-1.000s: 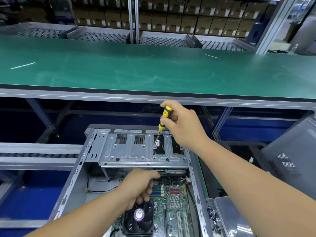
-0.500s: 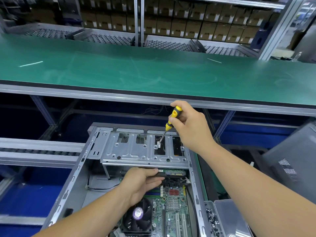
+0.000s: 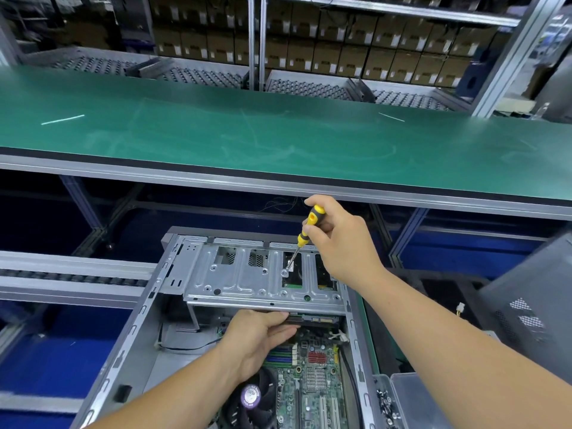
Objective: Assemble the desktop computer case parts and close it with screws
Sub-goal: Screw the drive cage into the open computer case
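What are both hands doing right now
Left hand: closed on the drive under the bracket.
Right hand: closed around the screwdriver.

Right hand [image 3: 339, 243] raised at far right, fingers curled shut around a tool handle, wrist bent, forearm extended from near right corner. Left hand [image 3: 258, 337] lower and nearer, palm down, fingers stretched forward and pressed together, thumb tucked beneath; bare forearm angled in from near left.
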